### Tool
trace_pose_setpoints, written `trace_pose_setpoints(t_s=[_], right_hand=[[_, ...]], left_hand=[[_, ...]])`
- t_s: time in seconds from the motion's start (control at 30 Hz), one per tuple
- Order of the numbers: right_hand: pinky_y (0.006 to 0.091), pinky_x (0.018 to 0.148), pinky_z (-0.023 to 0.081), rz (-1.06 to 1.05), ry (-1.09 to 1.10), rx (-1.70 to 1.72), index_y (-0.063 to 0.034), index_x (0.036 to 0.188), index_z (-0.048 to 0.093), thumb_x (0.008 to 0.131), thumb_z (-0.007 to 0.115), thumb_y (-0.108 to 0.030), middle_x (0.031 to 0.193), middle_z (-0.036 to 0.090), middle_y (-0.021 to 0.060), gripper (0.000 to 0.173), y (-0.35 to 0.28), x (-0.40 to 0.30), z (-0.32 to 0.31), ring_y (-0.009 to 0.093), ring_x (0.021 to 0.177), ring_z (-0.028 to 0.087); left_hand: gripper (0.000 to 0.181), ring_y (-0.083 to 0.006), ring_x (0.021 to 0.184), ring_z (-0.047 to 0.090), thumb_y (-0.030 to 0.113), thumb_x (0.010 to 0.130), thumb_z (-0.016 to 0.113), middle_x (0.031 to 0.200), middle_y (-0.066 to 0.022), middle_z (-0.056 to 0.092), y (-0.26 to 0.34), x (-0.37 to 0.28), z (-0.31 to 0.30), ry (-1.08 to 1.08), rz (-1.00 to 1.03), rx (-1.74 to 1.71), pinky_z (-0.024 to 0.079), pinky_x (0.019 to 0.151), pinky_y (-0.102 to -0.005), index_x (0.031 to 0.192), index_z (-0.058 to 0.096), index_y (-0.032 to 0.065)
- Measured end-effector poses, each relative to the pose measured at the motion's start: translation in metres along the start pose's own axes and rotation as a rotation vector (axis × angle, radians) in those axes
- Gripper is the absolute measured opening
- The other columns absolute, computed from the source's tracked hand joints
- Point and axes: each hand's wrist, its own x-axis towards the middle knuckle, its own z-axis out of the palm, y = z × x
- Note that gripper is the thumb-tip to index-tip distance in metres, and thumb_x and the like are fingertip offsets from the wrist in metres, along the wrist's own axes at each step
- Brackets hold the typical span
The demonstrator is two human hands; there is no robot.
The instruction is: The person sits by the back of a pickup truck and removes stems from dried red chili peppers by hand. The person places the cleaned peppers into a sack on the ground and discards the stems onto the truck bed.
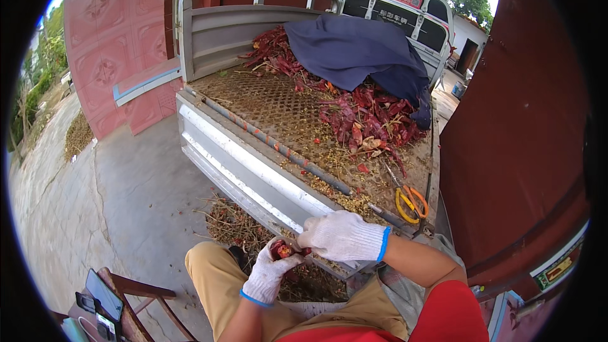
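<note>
Both my hands wear white knitted gloves with blue cuffs and meet above my lap, by the lowered tailgate of a small truck. My left hand [273, 268] is closed around a dried red chili pepper [283, 250], its torn end facing up. My right hand [344, 237] pinches a dark red piece at that pepper's side. Scissors with orange and yellow handles [411, 204] lie on the truck bed [266, 90] near its rear corner. A heap of dried red chilies [351, 114] lies farther in, partly under a dark blue cloth [351, 47]. Seeds are scattered over the bed.
The metal tailgate [247, 161] stands in front of my knees. Dry stems [232, 223] are piled on the concrete floor below it. A wooden chair [137, 289] with a phone [104, 294] is at lower left. A grey sack [403, 285] lies beside my right leg; a dark red door [517, 128] rises at right.
</note>
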Motion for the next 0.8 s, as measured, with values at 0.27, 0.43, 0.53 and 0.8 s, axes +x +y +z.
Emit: trace_pose_setpoints(t_s=[0.27,0.43,0.53,0.8], right_hand=[[0.0515,0.085,0.055,0.029,0.245,0.438,-0.0117,0.100,0.066,0.094,0.060,-0.022,0.097,0.066,0.0185,0.014,-0.014,0.001,0.015,0.041,0.096,0.068],[0.0473,0.076,0.056,-0.047,0.465,0.388,-0.0143,0.110,0.069,0.096,0.065,-0.028,0.095,0.067,0.0118,0.020,-0.005,-0.008,0.047,0.036,0.088,0.069],[0.0465,0.076,0.056,-0.006,0.529,0.372,-0.0124,0.108,0.070,0.096,0.066,-0.027,0.093,0.069,0.0111,0.020,-0.013,-0.010,0.054,0.036,0.087,0.070],[0.0405,0.077,0.056,0.312,0.577,0.940,-0.0043,0.100,0.075,0.097,0.066,-0.023,0.092,0.073,0.0145,0.021,-0.028,-0.012,0.079,0.030,0.087,0.071]], left_hand=[[0.043,-0.0199,0.087,0.068,0.009,0.083,0.076,0.094,-0.0096,0.070,0.003,-0.004,0.010,-0.037,0.006,-0.031,0.060,0.077,-0.0343,0.123,0.061,0.0012],[0.030,-0.0207,0.075,0.061,0.020,0.084,0.075,0.082,-0.0079,0.065,-0.003,-0.006,0.000,-0.178,-0.074,-0.010,0.050,0.070,-0.0365,0.104,0.065,0.0001],[0.025,-0.0189,0.071,0.059,0.017,0.084,0.074,0.079,-0.0076,0.063,-0.004,-0.006,0.005,-0.196,-0.063,-0.050,0.048,0.067,-0.0338,0.101,0.065,0.0006],[0.014,-0.0142,0.064,0.052,0.001,0.087,0.068,0.076,-0.0048,0.058,-0.012,-0.006,0.010,-0.256,-0.091,-0.186,0.043,0.060,-0.0290,0.099,0.062,0.0037]])
